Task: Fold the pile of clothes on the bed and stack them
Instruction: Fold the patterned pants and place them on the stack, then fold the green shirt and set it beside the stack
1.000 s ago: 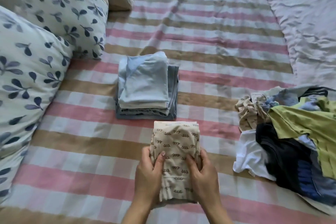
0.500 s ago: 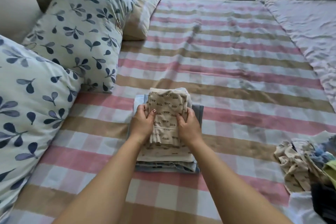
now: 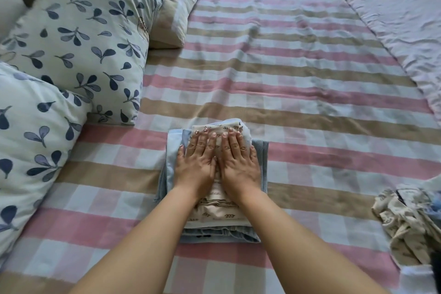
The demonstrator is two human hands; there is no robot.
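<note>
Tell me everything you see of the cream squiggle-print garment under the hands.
The cream garment is soft cloth printed with small brown squiggles, folded into a neat oblong with layered edges showing at its near end. It lies flat on top of a light blue piece and a grey-blue piece, on the striped bed. The left hand and right hand press flat on it, side by side, covering its middle.

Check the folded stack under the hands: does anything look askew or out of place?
Slightly uneven, nothing worse. Under the left hand and right hand, the cream printed folded garment sits narrower than the layers below: the light blue folded garment juts out left, the grey-blue denim piece juts right.
</note>
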